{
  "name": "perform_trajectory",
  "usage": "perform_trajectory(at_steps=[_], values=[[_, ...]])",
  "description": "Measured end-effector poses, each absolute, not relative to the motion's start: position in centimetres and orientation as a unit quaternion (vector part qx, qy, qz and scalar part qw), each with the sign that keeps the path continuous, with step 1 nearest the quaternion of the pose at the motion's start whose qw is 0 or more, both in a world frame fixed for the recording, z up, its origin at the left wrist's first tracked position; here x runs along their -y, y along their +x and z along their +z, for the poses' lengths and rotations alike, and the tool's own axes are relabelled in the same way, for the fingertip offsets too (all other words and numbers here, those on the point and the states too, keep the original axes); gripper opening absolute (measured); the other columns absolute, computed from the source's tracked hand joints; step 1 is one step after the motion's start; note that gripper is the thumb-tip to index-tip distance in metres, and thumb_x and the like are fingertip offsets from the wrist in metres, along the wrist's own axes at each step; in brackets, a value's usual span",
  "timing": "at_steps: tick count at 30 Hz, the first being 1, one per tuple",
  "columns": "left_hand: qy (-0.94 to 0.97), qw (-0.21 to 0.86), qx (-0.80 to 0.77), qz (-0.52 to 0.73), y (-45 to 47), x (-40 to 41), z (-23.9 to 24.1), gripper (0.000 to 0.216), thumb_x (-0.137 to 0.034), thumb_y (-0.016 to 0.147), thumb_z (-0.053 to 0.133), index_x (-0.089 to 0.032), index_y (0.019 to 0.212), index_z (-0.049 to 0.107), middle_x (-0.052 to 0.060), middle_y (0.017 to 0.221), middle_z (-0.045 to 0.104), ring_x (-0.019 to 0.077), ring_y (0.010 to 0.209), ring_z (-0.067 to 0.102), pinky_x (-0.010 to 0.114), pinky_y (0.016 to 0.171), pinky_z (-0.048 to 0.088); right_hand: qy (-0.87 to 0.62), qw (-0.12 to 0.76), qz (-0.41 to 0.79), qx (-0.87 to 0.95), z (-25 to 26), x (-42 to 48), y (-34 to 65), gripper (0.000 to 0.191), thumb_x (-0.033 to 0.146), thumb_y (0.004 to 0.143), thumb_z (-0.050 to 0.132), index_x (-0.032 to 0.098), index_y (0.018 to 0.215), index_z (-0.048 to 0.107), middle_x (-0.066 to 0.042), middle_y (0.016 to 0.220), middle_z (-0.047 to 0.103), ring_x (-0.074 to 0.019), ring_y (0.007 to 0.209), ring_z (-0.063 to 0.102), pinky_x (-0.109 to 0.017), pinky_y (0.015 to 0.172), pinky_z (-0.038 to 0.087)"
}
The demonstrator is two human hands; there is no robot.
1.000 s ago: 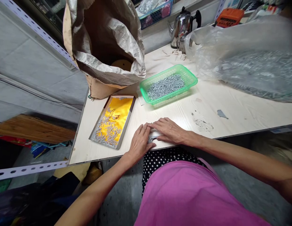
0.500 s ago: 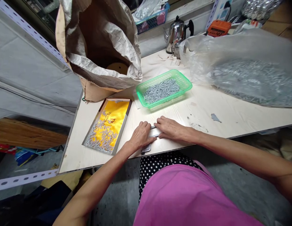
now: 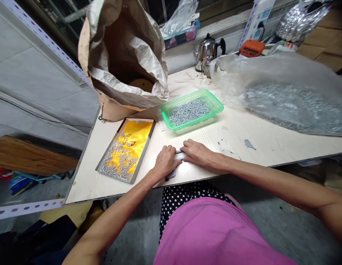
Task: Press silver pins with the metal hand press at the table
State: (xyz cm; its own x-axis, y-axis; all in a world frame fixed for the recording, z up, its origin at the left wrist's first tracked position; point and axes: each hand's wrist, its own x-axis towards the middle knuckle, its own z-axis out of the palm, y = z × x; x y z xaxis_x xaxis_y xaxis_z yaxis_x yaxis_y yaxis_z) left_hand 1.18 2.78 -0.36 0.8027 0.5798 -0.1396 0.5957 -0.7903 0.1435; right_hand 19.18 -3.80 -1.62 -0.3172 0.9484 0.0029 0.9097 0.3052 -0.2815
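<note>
Over the last second my hands slid a little further in from the tabletop (image 3: 270,140) edge: left hand (image 3: 165,161) and right hand (image 3: 197,151) now sit side by side, fingertips no longer overlapping like they did a second ago. More of the small grey piece (image 3: 178,155) shows in the gap between them, plus a dark bit (image 3: 171,174) poking out under my left palm. Head tilted up too, more back shelf in view
</note>
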Motion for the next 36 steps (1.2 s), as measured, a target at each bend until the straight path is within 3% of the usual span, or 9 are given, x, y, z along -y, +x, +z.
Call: perform_trajectory(at_steps=[4, 7, 9, 14, 21, 25, 29, 33, 36], values=[[0.933, 0.08, -0.348, 0.053, 0.7, 0.4, -1.4, 0.042, -0.03, 0.086, 0.066, -0.016, 0.123, 0.051, 0.013, 0.128, 0.056, 0.0289, 0.12, 0.051, 0.045, 0.1, 0.045, -0.568, 0.086, 0.129, 0.808, -1.1, 3.2, 21.1, 0.052, 0.055, 0.081, 0.068, 0.01, 0.107, 0.063, -0.014, 0.102, 0.059, -0.0263, 0.094, 0.052, -0.035, 0.081, 0.043], [0.938, 0.086, -0.323, 0.09, 0.8, 3.6, -3.0, 0.05, -0.035, 0.089, 0.062, -0.016, 0.132, 0.047, 0.015, 0.144, 0.046, 0.0322, 0.138, 0.036, 0.051, 0.111, 0.035, -0.573, 0.096, 0.115, 0.806, -0.5, 3.0, 21.4, 0.038, 0.043, 0.096, 0.05, 0.011, 0.112, 0.063, -0.013, 0.1, 0.061, -0.0246, 0.094, 0.054, -0.036, 0.086, 0.042], [0.94, 0.098, -0.313, 0.093, 1.1, 5.2, -3.8, 0.054, -0.042, 0.091, 0.057, -0.017, 0.137, 0.045, 0.013, 0.148, 0.043, 0.0327, 0.142, 0.03, 0.054, 0.114, 0.029, -0.597, 0.085, 0.082, 0.793, -0.2, 2.9, 20.6, 0.029, 0.033, 0.098, 0.048, 0.013, 0.112, 0.064, -0.013, 0.102, 0.062, -0.0253, 0.098, 0.054, -0.036, 0.087, 0.041], [0.933, 0.138, -0.315, 0.106, 1.2, 6.4, -4.1, 0.053, -0.052, 0.095, 0.044, -0.022, 0.139, 0.046, 0.008, 0.147, 0.046, 0.0292, 0.142, 0.031, 0.055, 0.116, 0.025, -0.641, 0.013, 0.046, 0.766, -0.8, 1.9, 17.8, 0.02, 0.013, 0.093, 0.048, 0.011, 0.102, 0.066, -0.016, 0.105, 0.063, -0.0271, 0.102, 0.055, -0.035, 0.083, 0.041], [0.923, 0.166, -0.315, 0.143, 0.8, 6.5, -4.1, 0.061, -0.061, 0.089, 0.051, -0.018, 0.133, 0.052, 0.011, 0.14, 0.054, 0.0302, 0.141, 0.034, 0.056, 0.117, 0.023, -0.635, 0.001, 0.028, 0.772, 0.2, -1.3, 16.3, 0.022, 0.014, 0.094, 0.047, 0.008, 0.103, 0.066, -0.018, 0.103, 0.062, -0.0242, 0.094, 0.059, -0.031, 0.077, 0.042], [0.917, 0.17, -0.332, 0.143, 1.1, 6.5, -4.8, 0.057, -0.055, 0.089, 0.055, -0.016, 0.131, 0.054, 0.013, 0.133, 0.058, 0.0303, 0.133, 0.045, 0.051, 0.114, 0.031, -0.516, 0.008, 0.051, 0.855, 0.9, -0.7, 12.1, 0.019, 0.02, 0.093, 0.052, 0.018, 0.104, 0.067, -0.011, 0.104, 0.061, -0.0223, 0.094, 0.057, -0.029, 0.072, 0.042], [0.894, 0.173, -0.388, 0.144, 1.4, 6.7, -5.7, 0.069, -0.058, 0.09, 0.048, -0.009, 0.139, 0.046, 0.018, 0.138, 0.053, 0.0336, 0.131, 0.047, 0.048, 0.11, 0.038, -0.408, -0.006, 0.087, 0.909, -0.2, 0.2, 8.8, 0.012, 0.012, 0.088, 0.055, 0.014, 0.089, 0.067, -0.009, 0.097, 0.061, -0.0187, 0.089, 0.055, -0.028, 0.075, 0.043], [0.893, 0.179, -0.385, 0.154, 1.5, 6.8, -6.1, 0.069, -0.058, 0.092, 0.045, -0.014, 0.145, 0.04, 0.015, 0.145, 0.048, 0.0318, 0.136, 0.042, 0.046, 0.114, 0.033, -0.393, 0.007, 0.075, 0.917, -1.3, 0.3, 8.0, 0.017, 0.004, 0.087, 0.05, 0.013, 0.09, 0.063, -0.008, 0.097, 0.06, -0.0172, 0.087, 0.054, -0.028, 0.079, 0.044], [0.886, 0.19, -0.396, 0.147, 1.3, 7.0, -5.8, 0.069, -0.059, 0.091, 0.045, -0.014, 0.143, 0.042, 0.014, 0.143, 0.05, 0.0322, 0.133, 0.045, 0.045, 0.113, 0.035, -0.396, 0.078, 0.09, 0.91, -0.7, 0.7, 7.9, 0.018, 0.009, 0.092, 0.045, 0.015, 0.099, 0.06, -0.007, 0.098, 0.061, -0.0163, 0.087, 0.056, -0.027, 0.077, 0.046]])
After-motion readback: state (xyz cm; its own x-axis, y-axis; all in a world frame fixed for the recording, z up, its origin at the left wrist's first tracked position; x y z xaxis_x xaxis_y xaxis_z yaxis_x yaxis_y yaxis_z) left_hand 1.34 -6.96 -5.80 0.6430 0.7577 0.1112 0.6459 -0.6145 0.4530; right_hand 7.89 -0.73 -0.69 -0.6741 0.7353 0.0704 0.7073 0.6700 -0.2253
